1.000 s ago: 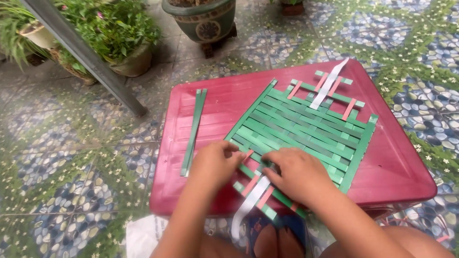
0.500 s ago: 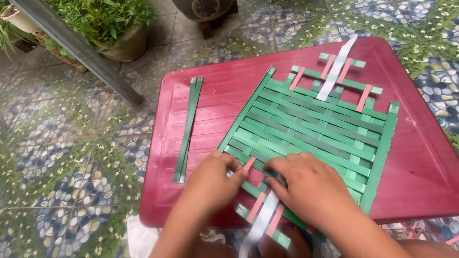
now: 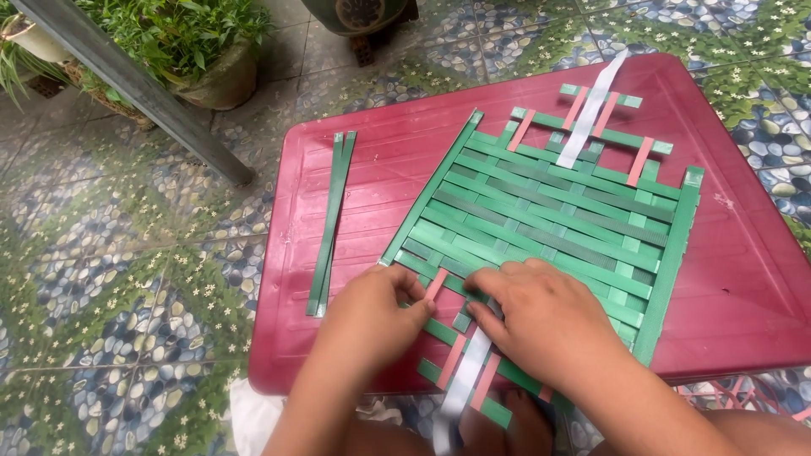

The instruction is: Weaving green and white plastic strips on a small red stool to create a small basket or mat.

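A woven mat of green strips (image 3: 557, 215) lies on a dark red plastic table (image 3: 743, 279), with a few pink strips and one white strip (image 3: 591, 110) running through it. My left hand (image 3: 372, 317) presses on the mat's near edge, fingertips by a pink strip end (image 3: 437, 283). Beside it, my right hand (image 3: 536, 317) lies flat on the weave with its fingers pinching the green strips. The white strip's near end (image 3: 460, 384) hangs over the table edge between my hands.
Two loose green strips (image 3: 331, 224) lie side by side on the table's left part. A grey metal bar (image 3: 135, 84) slants across the upper left, with potted plants (image 3: 198, 42) behind it. Pebble-patterned tiles (image 3: 101, 279) cover the floor.
The view has moved closer over the table. Both hands stay at the mat's near edge, with the fingers shifting slightly along the strips.
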